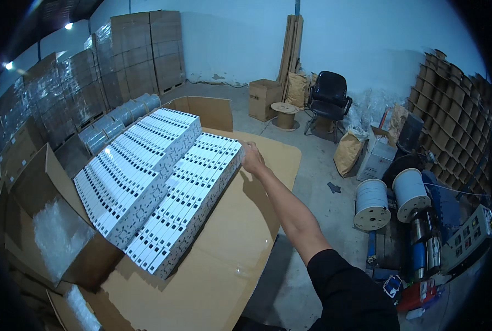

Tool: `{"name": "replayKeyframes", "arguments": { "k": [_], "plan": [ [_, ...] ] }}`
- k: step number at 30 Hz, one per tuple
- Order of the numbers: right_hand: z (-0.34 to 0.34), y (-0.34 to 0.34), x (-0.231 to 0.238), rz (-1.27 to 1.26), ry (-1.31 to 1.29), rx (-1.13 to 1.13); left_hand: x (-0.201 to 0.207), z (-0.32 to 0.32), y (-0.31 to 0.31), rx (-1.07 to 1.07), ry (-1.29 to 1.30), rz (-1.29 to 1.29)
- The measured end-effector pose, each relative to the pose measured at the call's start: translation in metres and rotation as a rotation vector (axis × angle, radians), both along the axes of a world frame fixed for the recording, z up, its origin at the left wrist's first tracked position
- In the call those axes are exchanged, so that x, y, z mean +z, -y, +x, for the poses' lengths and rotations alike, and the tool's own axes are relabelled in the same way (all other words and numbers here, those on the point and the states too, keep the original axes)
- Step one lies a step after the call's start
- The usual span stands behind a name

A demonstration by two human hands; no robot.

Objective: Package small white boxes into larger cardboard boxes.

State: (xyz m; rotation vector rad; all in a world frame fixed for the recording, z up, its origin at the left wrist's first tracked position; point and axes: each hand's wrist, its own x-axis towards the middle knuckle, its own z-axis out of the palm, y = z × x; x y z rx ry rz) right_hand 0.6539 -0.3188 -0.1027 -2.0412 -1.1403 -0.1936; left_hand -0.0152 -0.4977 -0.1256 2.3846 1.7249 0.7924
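Two long rows of thin white pieces stand packed side by side, with small black square marks on top and grey patterned sides. The taller row is at the left, and the lower row runs along its right side. Both rest on a brown cardboard surface. My right hand is closed against the far right end of the lower row, with its fingers curled round the corner and partly hidden there. My left hand does not show.
An open carton with clear plastic wrap stands at the left. Wrapped pallets line the left wall. Farther right are a black chair, a wooden spool, cable reels and a machine.
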Motion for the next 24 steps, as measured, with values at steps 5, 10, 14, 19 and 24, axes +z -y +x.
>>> {"name": "replayKeyframes", "arguments": {
  "k": [5, 10, 14, 19, 24],
  "plan": [
    [0.029, 0.004, -0.021, -0.158, -0.002, -0.033, -0.007, 0.0, -0.006, -0.005, -0.004, -0.011],
    [0.037, 0.001, -0.023, -0.043, 0.106, -0.007, -0.002, 0.007, -0.002, 0.05, 0.07, -0.076],
    [0.044, 0.001, -0.03, -0.04, 0.045, 0.003, -0.002, 0.004, -0.004, 0.038, 0.038, -0.074],
    [0.056, 0.015, -0.044, 0.008, 0.031, 0.078, -0.003, 0.004, -0.004, 0.043, 0.057, -0.085],
    [0.027, 0.045, -0.026, -0.041, 0.239, -0.034, -0.007, -0.003, -0.001, 0.036, 0.021, -0.051]
  ]
}}
